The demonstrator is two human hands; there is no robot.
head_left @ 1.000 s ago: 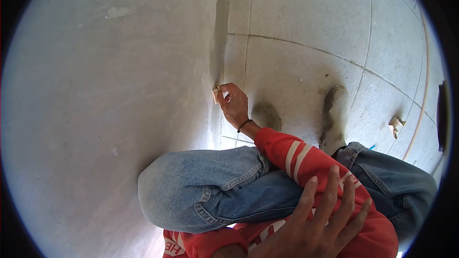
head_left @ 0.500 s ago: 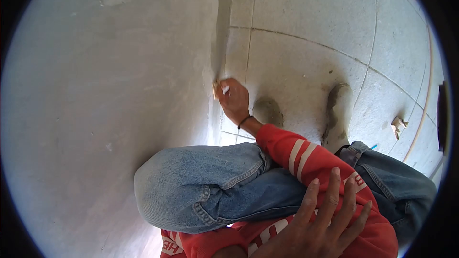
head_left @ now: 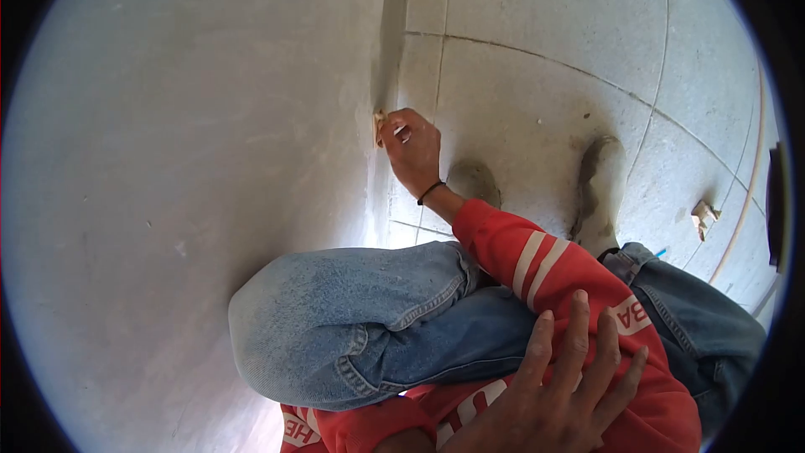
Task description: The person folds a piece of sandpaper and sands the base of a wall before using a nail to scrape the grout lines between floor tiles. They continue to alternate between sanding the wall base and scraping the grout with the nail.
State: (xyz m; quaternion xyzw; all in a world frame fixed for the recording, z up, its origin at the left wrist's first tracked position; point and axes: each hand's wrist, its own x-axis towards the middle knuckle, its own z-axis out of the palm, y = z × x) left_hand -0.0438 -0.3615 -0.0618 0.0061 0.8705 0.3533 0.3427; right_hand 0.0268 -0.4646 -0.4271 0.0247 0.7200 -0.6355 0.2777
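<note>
My right hand (head_left: 412,149) reaches across to the foot of the grey plastered wall (head_left: 210,151), its fingers closed on a small folded tan piece (head_left: 378,130). That piece presses against the wall's lower edge, beside a darker grey strip (head_left: 392,25) where wall and floor meet. Its material is too small to make out. With fingers spread, my left hand (head_left: 553,386) rests over or just above my red right sleeve (head_left: 579,285), holding nothing; its thumb is hidden.
Pale floor tiles (head_left: 537,13) with dark joints spread to the right. My two shoes (head_left: 474,183) stand near the wall, and my bent knee (head_left: 277,319) is close to it. A crumpled tan scrap (head_left: 704,218) and a thin orange hose or cord (head_left: 745,201) lie at the right.
My right hand has moved a little farther up along the wall's foot with the tan piece. My left hand has barely moved. The view has shifted slightly.
</note>
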